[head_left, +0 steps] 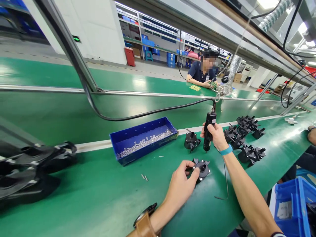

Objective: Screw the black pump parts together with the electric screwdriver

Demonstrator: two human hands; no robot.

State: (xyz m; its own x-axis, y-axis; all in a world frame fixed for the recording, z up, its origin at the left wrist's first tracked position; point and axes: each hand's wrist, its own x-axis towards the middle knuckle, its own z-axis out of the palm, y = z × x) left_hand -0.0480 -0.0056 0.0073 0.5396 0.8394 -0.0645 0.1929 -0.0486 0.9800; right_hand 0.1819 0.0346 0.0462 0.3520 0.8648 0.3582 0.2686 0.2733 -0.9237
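Observation:
My left hand (184, 179) grips a round black plastic housing (202, 168) with a short spout and several screws around its rim, held against the green bench. In my right hand (214, 133) is a black electric screwdriver (209, 131), upright, its fingers wrapped around the body. The screwdriver's tip points down, apart from the housing and a little behind it. Just left of the screwdriver stands another black housing (191, 141). A blue tray (145, 140) of small shiny screws lies to the left.
Several black housings (244, 131) stand in a group at the right. Large black parts (32, 168) lie at far left. A black cable (138, 116) hangs across to the screwdriver. Small metal pins (144, 177) lie on the bench. A person (203, 70) sits opposite; a blue crate (291, 204) is at lower right.

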